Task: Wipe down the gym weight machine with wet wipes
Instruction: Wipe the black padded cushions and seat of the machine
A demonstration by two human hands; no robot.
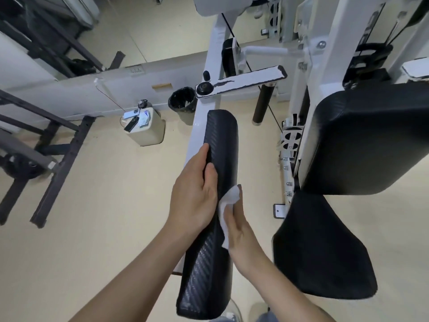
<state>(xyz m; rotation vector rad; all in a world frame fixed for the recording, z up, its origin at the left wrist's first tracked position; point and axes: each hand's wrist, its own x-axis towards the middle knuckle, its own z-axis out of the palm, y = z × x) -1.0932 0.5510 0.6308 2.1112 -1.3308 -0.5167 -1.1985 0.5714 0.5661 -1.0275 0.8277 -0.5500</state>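
**Head view: one hand braces the arm pad while the other wipes it**

The long black arm pad (pixel 221 140) of the weight machine (pixel 322 73) runs away from the person, and both hands meet on its middle stretch. The left hand (pixel 195 196) clasps the pad's left edge: the thumb lies on the top face and the forefinger runs along the side, while the other fingers drop out of sight behind the edge. This looks like a steadying hold, so the pad does not swing or give under pressure.

The right hand (pixel 241 231) holds the wet wipe (pixel 228 201) against the pad's right side. The white sheet is bunched over the fingertips and pinned by the thumb, and a loose fold pokes out beyond them. Holding the wipe wrapped this way probably keeps it from sliding off during a stroke.

Beyond the fingertips, the far half of the pad shows no sign of whether it has been wiped. To the right of the right hand's fingers, well apart, hang the black seat pad (pixel 325 252) and the broad back pad (pixel 371 140). I judge them still due for wiping.

Far past the left fingers, a lined bin (pixel 183 103) stands by the white frame. Left of it is a pale stool (pixel 148 133) carrying phones and what may be the wipes pack.
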